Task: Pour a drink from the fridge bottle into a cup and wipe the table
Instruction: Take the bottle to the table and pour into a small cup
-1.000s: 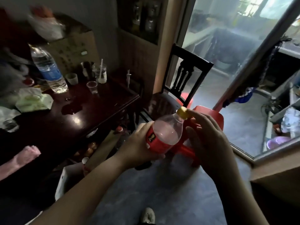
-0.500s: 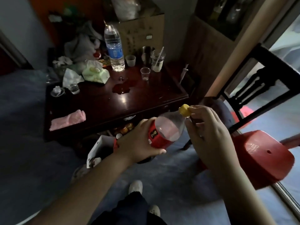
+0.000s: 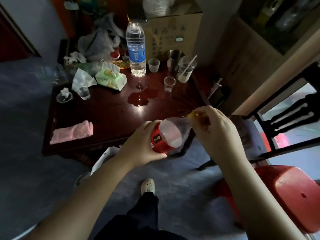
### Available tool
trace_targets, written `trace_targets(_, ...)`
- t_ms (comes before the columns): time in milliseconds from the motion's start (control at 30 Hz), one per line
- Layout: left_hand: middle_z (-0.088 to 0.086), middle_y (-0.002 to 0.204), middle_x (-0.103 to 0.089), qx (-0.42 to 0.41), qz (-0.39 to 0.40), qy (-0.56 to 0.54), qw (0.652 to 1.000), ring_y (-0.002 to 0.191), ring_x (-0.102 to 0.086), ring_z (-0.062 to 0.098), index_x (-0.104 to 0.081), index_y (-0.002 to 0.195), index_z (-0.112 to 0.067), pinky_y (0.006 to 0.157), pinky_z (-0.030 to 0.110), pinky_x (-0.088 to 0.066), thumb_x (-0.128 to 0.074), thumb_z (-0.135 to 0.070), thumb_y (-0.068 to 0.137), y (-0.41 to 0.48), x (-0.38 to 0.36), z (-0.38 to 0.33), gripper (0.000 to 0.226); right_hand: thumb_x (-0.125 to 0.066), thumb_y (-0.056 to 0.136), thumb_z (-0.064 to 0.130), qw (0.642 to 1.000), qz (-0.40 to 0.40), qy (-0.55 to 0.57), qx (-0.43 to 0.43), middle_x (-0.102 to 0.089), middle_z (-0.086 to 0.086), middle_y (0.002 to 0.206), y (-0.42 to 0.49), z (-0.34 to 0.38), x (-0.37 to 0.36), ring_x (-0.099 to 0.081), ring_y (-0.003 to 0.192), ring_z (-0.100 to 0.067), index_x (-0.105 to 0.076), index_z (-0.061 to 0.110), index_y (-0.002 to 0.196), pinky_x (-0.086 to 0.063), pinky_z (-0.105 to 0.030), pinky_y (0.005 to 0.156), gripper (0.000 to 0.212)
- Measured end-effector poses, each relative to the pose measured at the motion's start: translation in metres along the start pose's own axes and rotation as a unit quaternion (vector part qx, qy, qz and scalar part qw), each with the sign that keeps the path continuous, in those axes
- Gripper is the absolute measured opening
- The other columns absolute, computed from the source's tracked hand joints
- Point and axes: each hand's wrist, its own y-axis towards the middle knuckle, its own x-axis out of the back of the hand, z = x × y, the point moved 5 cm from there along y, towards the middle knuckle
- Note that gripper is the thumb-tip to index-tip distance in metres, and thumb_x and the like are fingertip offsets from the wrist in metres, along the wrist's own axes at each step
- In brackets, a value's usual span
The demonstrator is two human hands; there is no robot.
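- So, the fridge bottle (image 3: 164,135) is up in the air and tipped over. Its neck points away to the right, and it hasn't reached the cup yet.
- The left hand (image 3: 143,144) is wrapped round the red label band, thumb on the near side and the other fingers curled over the far side.
- The right hand (image 3: 214,132) is pinching the yellow cap (image 3: 191,115). Only a sliver pokes out past the fingertips, so I can't tell if it's loose yet.
- My guess on handling: it's thin soft plastic, only partly full of pinkish drink, so light but squashy. I'd keep the grip on the label band where it's stiffest. Squeeze too hard with the cap off and it'll spit.
- The clear cup (image 3: 169,84) stands on the table (image 3: 107,122) well beyond the right fingertips, just right of a puddle (image 3: 138,100). It looks flimsy and easy to knock over.
- The pink cloth (image 3: 72,132) lies folded well off to the left of the left knuckles.
- Versus half a second back, it's the same two grips. The table now fills more of the view, and the cap, which showed fully then, is mostly buried under the fingers.
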Motion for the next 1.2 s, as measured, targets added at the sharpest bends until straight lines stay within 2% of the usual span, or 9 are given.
trace_targets(233, -0.014, 0.128, -0.043, 0.008, -0.013, -0.002, 1.000, 0.118, -0.043, 0.001, -0.037, 0.137, -0.030, 0.095, 0.016, -0.034, -0.088, -0.033, 0.057, 0.061, 0.027, 0.026, 0.095, -0.063, 0.085, 0.039, 0.998, 0.058, 0.008, -0.002, -0.062, 0.008, 0.087, 0.081, -0.005, -0.031, -0.056, 0.072, -0.008, -0.060, 0.021, 0.095, -0.049, -0.029, 0.065, 0.020)
trace_targets(500, -0.019, 0.126, -0.048, 0.024, -0.004, 0.010, 1.000, 0.111, -0.048, -0.002, -0.040, 0.134, -0.034, 0.094, 0.023, -0.043, -0.085, -0.041, 0.053, 0.119, 0.051, 0.055, 0.094, -0.063, 0.087, 0.031, 0.994, 0.081, 0.076, 0.017, -0.062, 0.011, 0.091, 0.143, -0.014, -0.065, -0.058, 0.081, -0.004, -0.060, 0.020, 0.096, -0.046, -0.022, 0.069, 0.014)
trace_targets(633, -0.022, 0.121, -0.048, 0.032, 0.003, 0.008, 0.999, 0.103, -0.047, -0.008, -0.042, 0.134, -0.036, 0.086, 0.008, -0.035, -0.087, -0.038, 0.054, 0.140, 0.062, 0.065, 0.092, -0.062, 0.087, 0.034, 0.987, 0.122, 0.101, 0.033, -0.065, 0.009, 0.092, 0.173, -0.021, -0.079, -0.060, 0.083, -0.006, -0.060, 0.019, 0.096, -0.047, -0.025, 0.070, 0.017)
trace_targets(767, -0.022, 0.117, -0.052, 0.064, 0.021, -0.001, 0.998, 0.103, -0.053, -0.004, -0.043, 0.130, -0.040, 0.087, 0.020, -0.044, -0.086, -0.039, 0.053, 0.159, 0.067, 0.075, 0.088, -0.053, 0.082, 0.052, 0.976, 0.168, 0.132, 0.043, -0.065, 0.006, 0.090, 0.199, -0.030, -0.092, -0.061, 0.079, -0.008, -0.060, 0.020, 0.096, -0.048, -0.026, 0.067, 0.035)
trace_targets(867, -0.025, 0.114, -0.049, 0.100, 0.029, -0.002, 0.995, 0.105, -0.052, -0.003, -0.041, 0.129, -0.043, 0.090, 0.025, -0.046, -0.084, -0.043, 0.051, 0.174, 0.066, 0.080, 0.088, -0.056, 0.086, 0.046, 0.974, 0.193, 0.115, 0.041, -0.064, 0.010, 0.087, 0.219, -0.043, -0.100, -0.059, 0.076, -0.003, -0.058, 0.023, 0.095, -0.046, -0.018, 0.064, 0.024)
trace_targets(967, -0.023, 0.118, -0.044, 0.122, 0.010, 0.031, 0.992, 0.111, -0.048, 0.001, -0.037, 0.132, -0.041, 0.090, 0.032, -0.049, -0.081, -0.049, 0.052, 0.191, 0.058, 0.072, 0.092, -0.054, 0.089, 0.046, 0.983, 0.175, 0.058, 0.021, -0.059, 0.008, 0.070, 0.243, -0.059, -0.106, -0.057, 0.062, -0.006, -0.054, 0.018, 0.092, -0.041, -0.023, 0.053, 0.028)
trace_targets(1067, -0.018, 0.124, -0.042, 0.139, -0.021, 0.050, 0.989, 0.116, -0.045, 0.004, -0.034, 0.137, -0.036, 0.089, 0.030, -0.048, -0.080, -0.047, 0.056, 0.207, 0.047, 0.063, 0.095, -0.057, 0.086, 0.050, 0.989, 0.143, 0.016, 0.019, -0.058, 0.001, 0.062, 0.270, -0.069, -0.109, -0.058, 0.060, -0.022, -0.050, 0.014, 0.078, -0.039, -0.031, 0.050, 0.038)
trace_targets(1133, -0.020, 0.122, -0.044, 0.152, -0.037, 0.015, 0.988, 0.112, -0.047, 0.001, -0.036, 0.136, -0.036, 0.088, 0.026, -0.048, -0.082, -0.043, 0.056, 0.214, 0.046, 0.061, 0.093, -0.057, 0.086, 0.047, 0.990, 0.119, 0.003, 0.071, -0.055, 0.001, 0.057, 0.288, -0.069, -0.108, -0.057, 0.055, -0.028, -0.048, 0.015, 0.072, -0.035, -0.030, 0.047, 0.036)
trace_targets(1200, -0.023, 0.113, -0.049, 0.158, -0.044, -0.025, 0.986, 0.102, -0.052, -0.005, -0.041, 0.130, -0.040, 0.080, 0.018, -0.047, -0.084, -0.038, 0.055, 0.219, 0.045, 0.060, 0.087, -0.052, 0.085, 0.047, 0.983, 0.114, 0.004, 0.143, -0.046, 0.006, 0.049, 0.300, -0.065, -0.108, -0.050, 0.044, -0.020, -0.048, 0.015, 0.069, -0.030, -0.027, 0.042, 0.036)
